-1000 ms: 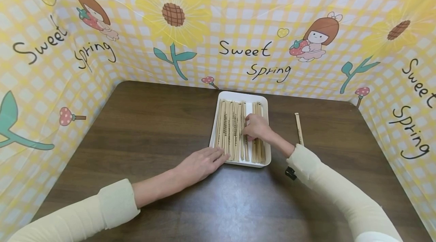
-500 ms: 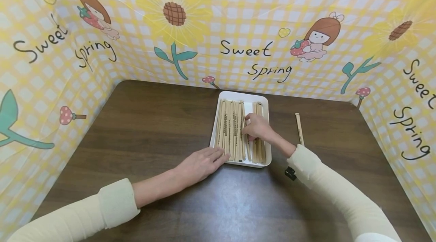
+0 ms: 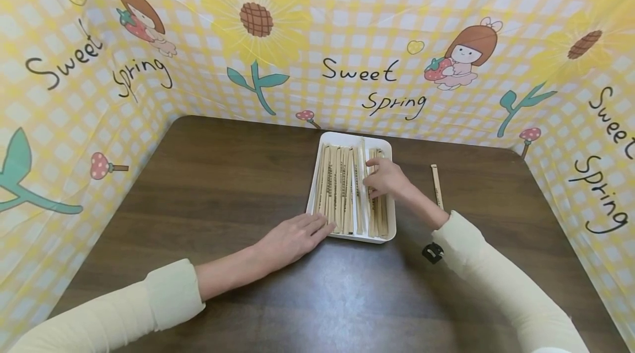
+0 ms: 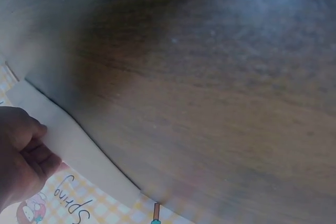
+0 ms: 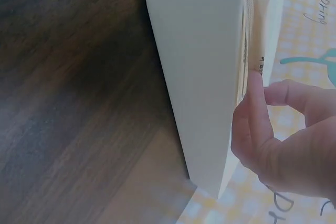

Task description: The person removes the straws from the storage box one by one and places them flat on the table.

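Note:
A white tray [image 3: 392, 220] holds several slim sticks in printed brown paper wrappers, laid lengthwise in a larger left group [image 3: 336, 190] and a smaller right group [image 3: 381, 220]. My right hand [image 3: 389, 176] is over the tray between the groups. It pinches one paper-wrapped stick [image 5: 259, 22], raised above the rim in the right wrist view; its lower part is hidden by the fingers. My left hand [image 3: 292, 240] grips the tray's near left corner, fingers over the rim and thumb at the outer wall [image 4: 68, 135]. Another wrapped stick [image 3: 359, 209] lies in the gap.
One more wrapped stick [image 3: 436, 185] lies on the brown wooden table [image 3: 238, 176] right of the tray, partly hidden by my right sleeve [image 3: 461, 237]. Yellow checked cloth [image 3: 288, 77] with printed flowers surrounds the table's back and sides.
My right hand has shifted slightly right and lifted a wrapped stick from the left group's edge. One stick now lies apart from that group. The left hand has stayed at the corner.

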Demonstrator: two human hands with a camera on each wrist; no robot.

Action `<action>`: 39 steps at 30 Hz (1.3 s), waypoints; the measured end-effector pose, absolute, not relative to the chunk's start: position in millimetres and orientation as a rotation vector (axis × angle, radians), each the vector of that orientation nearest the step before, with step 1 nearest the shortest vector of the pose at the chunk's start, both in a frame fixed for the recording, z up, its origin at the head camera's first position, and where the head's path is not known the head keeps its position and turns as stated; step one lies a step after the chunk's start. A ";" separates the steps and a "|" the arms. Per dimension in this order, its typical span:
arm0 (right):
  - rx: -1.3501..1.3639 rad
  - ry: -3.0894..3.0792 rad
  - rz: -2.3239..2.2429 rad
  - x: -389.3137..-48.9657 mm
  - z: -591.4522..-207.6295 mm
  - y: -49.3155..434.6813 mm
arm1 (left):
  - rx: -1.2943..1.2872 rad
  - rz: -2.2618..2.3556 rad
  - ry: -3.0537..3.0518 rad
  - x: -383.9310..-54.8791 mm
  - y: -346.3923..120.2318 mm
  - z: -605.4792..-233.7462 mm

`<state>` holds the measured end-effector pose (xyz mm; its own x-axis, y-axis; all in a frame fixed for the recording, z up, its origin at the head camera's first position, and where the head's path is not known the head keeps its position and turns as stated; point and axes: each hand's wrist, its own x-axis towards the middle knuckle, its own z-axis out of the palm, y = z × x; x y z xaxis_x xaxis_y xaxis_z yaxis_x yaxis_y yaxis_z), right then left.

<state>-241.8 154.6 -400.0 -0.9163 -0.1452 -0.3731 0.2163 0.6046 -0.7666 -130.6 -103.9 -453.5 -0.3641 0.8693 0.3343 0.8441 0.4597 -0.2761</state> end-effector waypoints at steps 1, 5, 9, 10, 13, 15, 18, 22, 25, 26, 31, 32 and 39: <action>0.066 2.427 -1.252 -241.6 -399.0 156.3 | -1.438 0.080 -2.283 -130.9 -104.1 -453.7; 0.085 2.427 -1.282 -240.9 -396.3 162.9 | -1.451 0.079 -2.277 -132.5 -105.1 -455.8; 0.078 2.418 -1.315 -238.8 -395.2 171.8 | -1.463 0.086 -2.257 -133.1 -105.2 -457.1; 0.072 2.407 -1.329 -237.8 -394.5 174.5 | -1.463 0.087 -2.254 -133.0 -105.0 -457.4; 0.067 2.380 -1.376 -235.3 -391.6 184.0 | -1.465 0.090 -2.257 -132.4 -104.8 -457.3; 0.067 2.371 -1.396 -233.9 -388.0 191.3 | -1.460 0.100 -2.265 -132.1 -105.0 -457.1; 0.078 2.376 -1.409 -233.2 -383.0 205.2 | -1.455 0.112 -2.280 -131.8 -105.6 -455.8; 0.095 2.407 -1.388 -231.7 -378.8 226.9 | -1.453 0.109 -2.290 -131.8 -106.3 -454.7; 0.113 2.424 -1.346 -228.2 -378.8 242.6 | -1.462 0.103 -2.291 -131.7 -106.5 -454.2; 0.116 2.426 -1.331 -226.5 -379.4 247.7 | -1.465 0.104 -2.291 -131.7 -106.6 -454.1; 0.119 2.436 -1.259 -215.4 -385.8 272.0 | -1.469 0.098 -2.297 -131.4 -106.6 -453.4; 0.123 2.437 -1.251 -213.6 -387.6 276.6 | -1.471 0.098 -2.299 -131.6 -106.5 -453.4; 0.135 2.450 -1.192 -203.3 -395.3 304.8 | -1.480 0.104 -2.288 -132.4 -106.3 -453.7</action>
